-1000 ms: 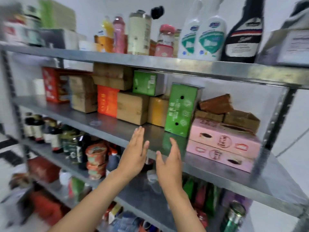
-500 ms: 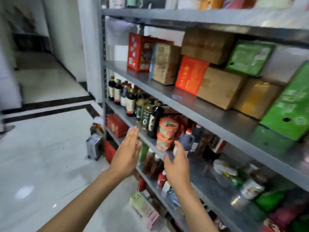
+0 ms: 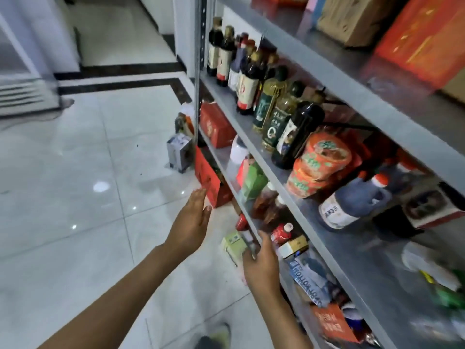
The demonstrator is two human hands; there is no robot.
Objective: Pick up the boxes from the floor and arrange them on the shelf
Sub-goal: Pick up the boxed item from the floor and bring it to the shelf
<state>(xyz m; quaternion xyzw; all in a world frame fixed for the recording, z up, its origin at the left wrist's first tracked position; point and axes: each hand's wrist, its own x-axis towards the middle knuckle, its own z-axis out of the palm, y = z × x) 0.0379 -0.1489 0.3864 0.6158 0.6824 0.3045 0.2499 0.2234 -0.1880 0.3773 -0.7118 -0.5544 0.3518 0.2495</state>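
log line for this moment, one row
left hand open, empty | right hand open, empty | green box on floor by shelf

Both forearms bare to the frame edge — no sleeves, no watch, no gloves visible. left hand (image 3: 190,221) and right hand (image 3: 261,265) bare too, no rings seen. Bottom centre of the frame: one shoe (image 3: 217,338) — dark upper, pale yellowish-green toe, blurred.
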